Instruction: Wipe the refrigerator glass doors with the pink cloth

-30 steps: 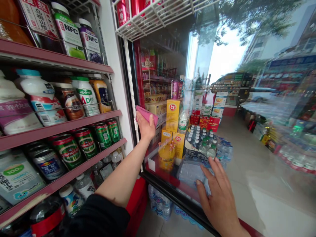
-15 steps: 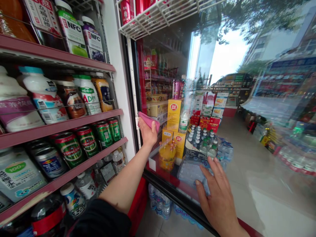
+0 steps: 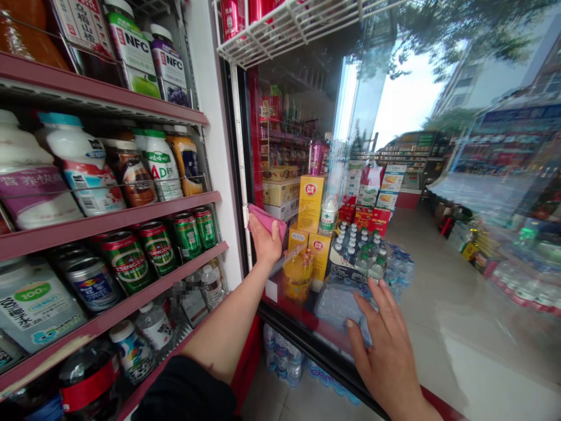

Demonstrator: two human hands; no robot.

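An open fridge's glass door fills the right of the view, swung out towards me. My left hand presses a folded pink cloth against the door's inner left edge, next to the white door seal. The fingers are closed over the cloth. My right hand lies flat on the lower part of the glass with its fingers spread, holding nothing. Through the glass I see yellow boxes and packs of water bottles on the shop floor.
Red fridge shelves on the left carry milk-drink bottles, green beer cans and water bottles. A white wire rack with red cans hangs on the door's top. More bottled water lies on the floor below the door.
My left hand with the pink cloth has slid down the door's inner edge. My right hand stays flat on the glass.
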